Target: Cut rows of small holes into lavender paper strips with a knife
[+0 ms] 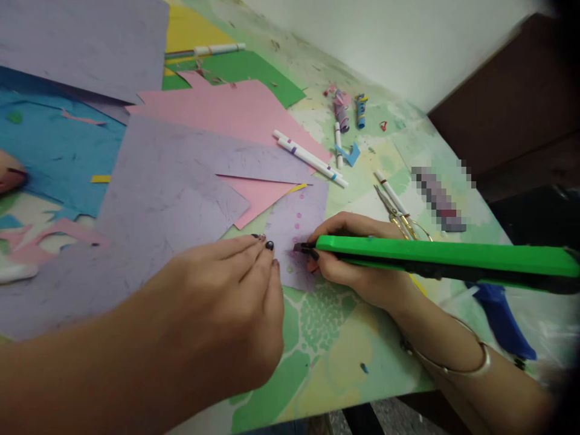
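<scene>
My left hand (235,296) presses its bunched fingertips, with dark painted nails, onto the pale purple paper (172,193). My right hand (348,260) grips the front end of a long green-and-black hand tool (430,254). Its narrow dark tip rests at the paper's right-hand strip, just beside my left fingertips. A column of small round pink spots (298,226) runs down that strip above the tip; I cannot tell if they are holes or marks. The tool's exact kind does not show clearly.
Pink paper (267,103), green paper (272,72) and blue paper (63,133) lie around. White markers (312,160), gold-handled scissors (399,214), small paper rolls (360,112) and a blue-handled object (502,320) are on the patterned tablecloth (335,362). Part of another hand (9,172) shows at far left.
</scene>
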### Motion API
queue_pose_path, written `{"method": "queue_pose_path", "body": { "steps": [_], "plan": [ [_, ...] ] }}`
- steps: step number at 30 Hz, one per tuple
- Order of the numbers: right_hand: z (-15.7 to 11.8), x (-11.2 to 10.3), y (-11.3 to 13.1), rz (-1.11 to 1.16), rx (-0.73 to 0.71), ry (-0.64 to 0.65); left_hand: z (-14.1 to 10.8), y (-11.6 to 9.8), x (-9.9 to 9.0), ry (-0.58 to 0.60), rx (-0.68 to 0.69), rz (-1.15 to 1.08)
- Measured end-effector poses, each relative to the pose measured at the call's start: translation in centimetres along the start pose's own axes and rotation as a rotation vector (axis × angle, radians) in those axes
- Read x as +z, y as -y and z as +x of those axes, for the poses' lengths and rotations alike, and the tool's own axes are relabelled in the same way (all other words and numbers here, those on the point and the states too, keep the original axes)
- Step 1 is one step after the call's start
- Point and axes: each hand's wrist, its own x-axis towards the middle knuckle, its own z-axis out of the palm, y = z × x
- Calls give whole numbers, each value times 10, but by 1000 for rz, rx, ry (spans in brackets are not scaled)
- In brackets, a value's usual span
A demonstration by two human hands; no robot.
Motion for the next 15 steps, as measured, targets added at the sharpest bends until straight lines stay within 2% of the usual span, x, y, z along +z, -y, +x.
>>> {"method": "queue_pose_path", "body": {
  "steps": [5, 10, 15],
  "plan": [
    [6, -6, -2, 3, -75, 38, -5, 0, 1, -14, 13, -5],
    [9, -12, -6, 148, -12, 106, -7, -1, 1, -2, 23, -19],
    [8, -11, -10, 148, -18, 70, -8, -4, 0, -20, -20, -35]
  ]
}}
